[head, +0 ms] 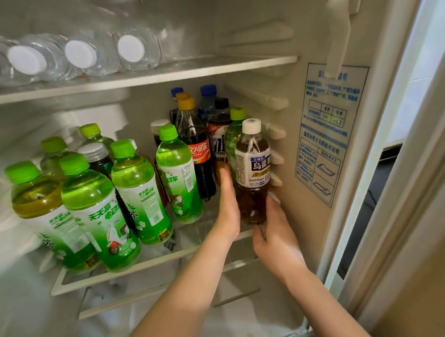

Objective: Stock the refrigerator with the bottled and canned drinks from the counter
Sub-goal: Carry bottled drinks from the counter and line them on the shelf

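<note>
1. A clear plastic bottle of brown tea with a white cap (pixel 253 167) was held upright at the right end of the middle glass shelf (pixel 154 260), near its front rim and just beside the inner right wall of the white refrigerator (pixel 295 216). Whether its base was fully seated could not be told.
2. The right hand (pixel 276 237) was closed round the bottle's lower part, its grip clamped on it. The left hand (pixel 228 209) was laid flat against the bottle's left side with fingers straight, its grip apart.
3. On the bottle's label "三得利", "烏龍茶" and "SUNTORY" could be read.
4. The task was judged well advanced. The middle shelf was crowded with upright green-capped bottles of green tea (pixel 96 212), marked "天天赢", "电动车" and "茶".
5. Behind them a dark cola bottle with a yellow cap (pixel 197 149) bore a red "可口可乐" label. A black-capped bottle with a white and orange label (pixel 219 140) and blue-capped bottles (pixel 208 97) were also stood there. Their writing was too blurred to be read.
6. Clear water bottles with white caps (pixel 132 50) were laid on their sides on the upper shelf (pixel 161 75).
7. No cans were seen, and the bench was out of view, so what was left to stock could not be judged.
8. A blue-printed sticker (pixel 327 138) was fixed to the right wall. Only "使用说明" was partly legible.
</note>
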Tool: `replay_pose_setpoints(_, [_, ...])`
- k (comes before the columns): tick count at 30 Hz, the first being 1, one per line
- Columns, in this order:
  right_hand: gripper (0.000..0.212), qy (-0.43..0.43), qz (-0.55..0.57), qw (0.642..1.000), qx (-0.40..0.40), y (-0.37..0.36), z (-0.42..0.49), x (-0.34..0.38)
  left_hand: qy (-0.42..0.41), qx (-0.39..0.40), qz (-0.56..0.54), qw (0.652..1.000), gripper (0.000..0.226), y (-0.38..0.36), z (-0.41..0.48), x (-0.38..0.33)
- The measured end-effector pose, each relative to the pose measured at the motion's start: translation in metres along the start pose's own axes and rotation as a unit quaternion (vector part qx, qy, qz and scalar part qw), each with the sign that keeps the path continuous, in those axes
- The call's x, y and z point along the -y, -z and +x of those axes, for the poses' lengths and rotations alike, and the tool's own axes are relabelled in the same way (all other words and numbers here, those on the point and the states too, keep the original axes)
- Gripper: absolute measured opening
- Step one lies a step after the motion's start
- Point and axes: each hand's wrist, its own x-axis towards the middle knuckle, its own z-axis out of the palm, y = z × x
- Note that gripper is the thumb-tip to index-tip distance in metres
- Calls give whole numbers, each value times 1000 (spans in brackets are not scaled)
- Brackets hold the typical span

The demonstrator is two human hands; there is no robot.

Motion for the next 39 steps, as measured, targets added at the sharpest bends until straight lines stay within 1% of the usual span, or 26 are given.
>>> replay_pose_setpoints(3, [64, -3, 4, 1000, -22, -4, 2, 3, 8, -4, -4, 1000, 51, 1, -3, 1])
replay_pose_setpoints(5, [61, -18, 12, 998, -67, -8, 3, 6, 1, 5, 9, 1000, 51, 3, -4, 3])
replay_pose_setpoints(7, [65, -40, 16, 994, -103, -7, 8, 7, -10, 2, 28, 1000, 45, 4, -4, 3])
replay_pose_setpoints(9, [67, -50, -24, 993, -108, -7, 13, 7, -11, -5, 32, 999, 44, 5, -2, 3])
replay_pose_setpoints(10, [66, -52, -43, 992, -106, -8, 14, 7, -9, -10, 27, 1000, 48, 6, 0, 2])
replay_pose_setpoints(12, [62, -59, -41, 991, -110, -13, 14, 7, 6, -31, 31, 999, 55, 6, 2, 0])
replay_pose_setpoints(13, [60, -65, -32, 991, -115, -15, 13, 7, 18, -51, 38, 998, 55, 7, 4, -2])
replay_pose_setpoints(15, [59, -75, -28, 989, -127, -17, 12, 7, 28, -85, 68, 994, 51, 10, 9, -5])
replay_pose_setpoints(17, [58, -83, -55, 984, -149, -19, 12, 6, 11, -92, 113, 989, 45, 13, 16, -10])
replay_pose_setpoints(21, [58, -80, -110, 974, -182, -22, 9, 7, -9, -86, 184, 979, 42, 16, 26, -18])
replay_pose_setpoints(27, [58, -78, -138, 969, -189, -23, 11, 2, -30, -59, 244, 967, 61, 31, 39, -27])
replay_pose_setpoints(31, [59, -75, -136, 966, -205, -25, 11, 1, -68, -31, 312, 947, 59, 34, 43, -24])
replay_pose_setpoints(35, [59, -67, -131, 965, -215, -26, 12, -1, -99, -38, 318, 942, 57, 38, 39, -19])
replay_pose_setpoints(39, [60, -59, -134, 966, -215, -27, 14, -3, -99, -36, 311, 945, 60, 37, 37, -21])
